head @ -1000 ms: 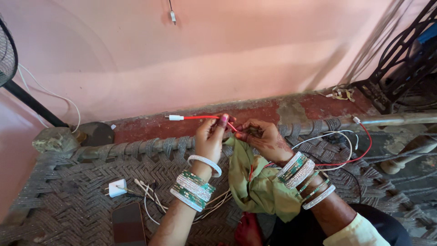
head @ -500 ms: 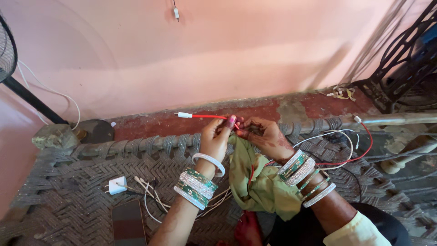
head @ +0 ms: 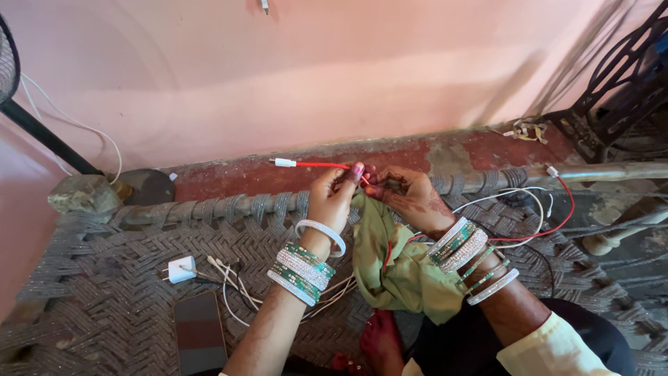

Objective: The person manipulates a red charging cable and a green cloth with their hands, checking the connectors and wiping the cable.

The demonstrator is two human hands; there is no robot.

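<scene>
A woven cot [head: 139, 257] fills the lower frame, its far rail running just below a pink wall [head: 348, 76], with a red floor strip [head: 292, 167] between them. A green cloth [head: 396, 268] drapes from between the hands down onto the lap. A black metal stand [head: 612, 90] crowds the right edge, and a fan pole [head: 49, 139] slants at the left. The left hand [head: 334, 198] has its fingers pinched shut on a red cable [head: 320, 165], whose white plug sticks out leftward over the rail. The right hand [head: 410, 195] is curled against it, touching, fingers closed on the same cable. Open weave lies left of the arms, holding a dark phone [head: 200, 333], a white charger [head: 182, 269] and loose white cables [head: 236, 292].
</scene>
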